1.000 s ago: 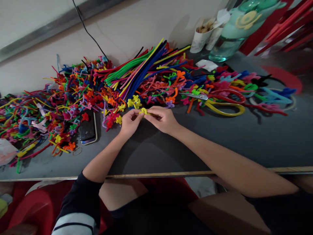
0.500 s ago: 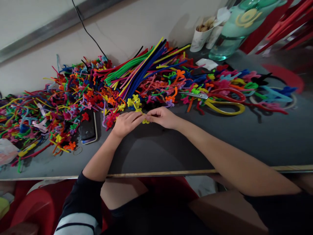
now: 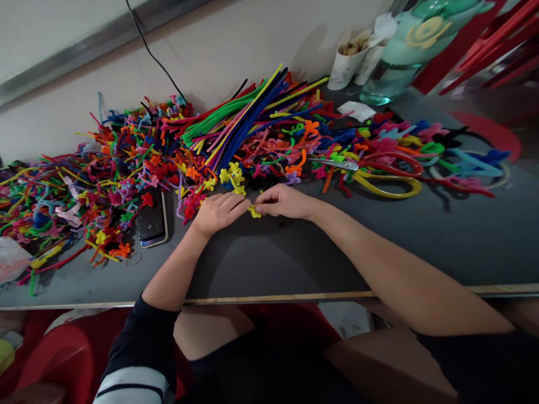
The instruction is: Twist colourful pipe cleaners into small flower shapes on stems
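Note:
Between my two hands is a small yellow pipe-cleaner piece (image 3: 255, 212), bent into what looks like a flower. My right hand (image 3: 283, 202) pinches it with thumb and forefinger. My left hand (image 3: 221, 212) meets it from the other side, its fingers closed on the piece's near end; the fingertips are partly hidden. Just beyond the hands lie several finished-looking yellow pipe-cleaner flowers (image 3: 233, 177). Behind them a bundle of long straight pipe cleaners (image 3: 242, 120) in green, blue, yellow and red rests on the heap.
A wide heap of coloured pipe-cleaner pieces (image 3: 122, 151) runs along the wall. Scissors (image 3: 387, 174) with red and yellow handles lie at the right. A phone (image 3: 151, 219) is at left. Paper cups (image 3: 347, 62) and a green bottle (image 3: 393, 73) stand at the back right of the dark table (image 3: 273, 264).
My hands have drawn slightly apart, and more of the yellow piece shows between them. Everything else on the table stays where it was.

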Motion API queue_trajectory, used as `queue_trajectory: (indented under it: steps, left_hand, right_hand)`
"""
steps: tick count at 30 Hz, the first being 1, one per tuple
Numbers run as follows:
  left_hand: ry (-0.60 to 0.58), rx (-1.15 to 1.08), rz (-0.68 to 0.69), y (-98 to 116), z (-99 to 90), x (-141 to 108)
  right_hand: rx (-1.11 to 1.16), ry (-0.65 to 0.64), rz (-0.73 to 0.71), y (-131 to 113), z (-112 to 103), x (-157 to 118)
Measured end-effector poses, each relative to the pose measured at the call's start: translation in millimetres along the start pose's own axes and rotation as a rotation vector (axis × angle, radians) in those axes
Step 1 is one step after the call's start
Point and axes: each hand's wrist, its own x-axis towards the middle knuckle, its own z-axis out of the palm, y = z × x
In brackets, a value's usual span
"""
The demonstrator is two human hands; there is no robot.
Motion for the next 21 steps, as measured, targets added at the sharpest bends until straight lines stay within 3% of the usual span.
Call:
queue_trajectory:
  steps: [6,10,14,18,21]
  left_hand:
    - [0.011,-0.022,-0.007,2,-1.8,2]
    - [0.000,-0.101,-0.076,5,3.3,5]
    - [0.091,-0.289,-0.276,12,18.7,10]
    - [0.149,-0.732,-0.610,17,33.2,14]
    - [0.133,-0.708,-0.628,14,30.5,13]
  right_hand:
    - [-0.065,0.015,-0.059,-2,0,-2]
    - [-0.311,0.160,-0.151,-4,2,-5]
    - [-0.662,0.331,-0.335,-7,8,-9]
    - [-0.896,0.397,-0.356,-9,14,-11]
    - [-0.857,0.439,-0.320,-9,13,-10]
